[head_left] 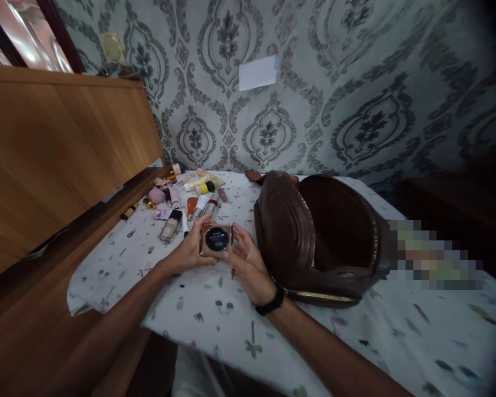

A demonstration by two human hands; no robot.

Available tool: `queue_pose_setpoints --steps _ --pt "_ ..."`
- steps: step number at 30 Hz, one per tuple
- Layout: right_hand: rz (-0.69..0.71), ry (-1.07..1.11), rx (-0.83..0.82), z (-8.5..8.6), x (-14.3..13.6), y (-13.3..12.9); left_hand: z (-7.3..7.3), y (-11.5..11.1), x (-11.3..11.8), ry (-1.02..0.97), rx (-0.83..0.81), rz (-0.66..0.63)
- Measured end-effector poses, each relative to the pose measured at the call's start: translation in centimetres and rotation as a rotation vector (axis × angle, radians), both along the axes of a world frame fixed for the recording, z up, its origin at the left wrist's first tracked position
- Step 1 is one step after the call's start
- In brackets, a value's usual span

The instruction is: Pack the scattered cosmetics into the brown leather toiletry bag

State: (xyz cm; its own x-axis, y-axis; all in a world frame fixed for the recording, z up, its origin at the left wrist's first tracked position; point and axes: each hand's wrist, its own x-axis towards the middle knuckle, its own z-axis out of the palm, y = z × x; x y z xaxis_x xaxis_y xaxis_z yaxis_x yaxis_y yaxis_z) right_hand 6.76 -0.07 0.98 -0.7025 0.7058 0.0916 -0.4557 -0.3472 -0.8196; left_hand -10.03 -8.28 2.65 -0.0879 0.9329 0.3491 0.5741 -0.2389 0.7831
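A square compact with a dark round label (216, 240) is held between both hands above the patterned cloth. My left hand (191, 246) grips its left side, fingers closed around the edge. On its right side, my right hand (250, 263) holds the compact with thumb and fingers; a black band circles that wrist. To the right of the hands sits a brown leather bag (285, 226), unzipped and gaping, its inside dark. Behind my left hand, a foundation bottle (171, 226) with a black cap lies among several cosmetics, including a pink sponge (156, 195) and a yellow-banded tube (201, 189).
The white printed cloth (215, 331) covers the table, its front edge near the forearms. A wooden panel (66, 165) stands at the left. Patterned wallpaper with a white paper (258, 73) rises behind. A pixelated patch (438, 259) lies right of the bag.
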Motion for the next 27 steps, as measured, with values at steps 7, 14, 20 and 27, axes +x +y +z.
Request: queue_pose_setpoints --steps 7,14,20,27 --pt "-0.016 -0.010 0.028 0.09 0.02 0.00 0.00 -0.09 0.18 0.059 0.046 0.008" --pt "-0.018 -0.003 0.040 0.03 0.00 -0.03 -0.45 0.00 -0.13 0.097 0.075 0.020" --pt "-0.033 -0.005 0.039 -0.19 -0.14 -0.06 -0.54 0.05 -0.13 0.119 0.087 0.038" --pt "-0.006 -0.037 0.015 -0.05 -0.08 -0.13 -0.14 -0.08 0.15 0.081 0.103 0.059"
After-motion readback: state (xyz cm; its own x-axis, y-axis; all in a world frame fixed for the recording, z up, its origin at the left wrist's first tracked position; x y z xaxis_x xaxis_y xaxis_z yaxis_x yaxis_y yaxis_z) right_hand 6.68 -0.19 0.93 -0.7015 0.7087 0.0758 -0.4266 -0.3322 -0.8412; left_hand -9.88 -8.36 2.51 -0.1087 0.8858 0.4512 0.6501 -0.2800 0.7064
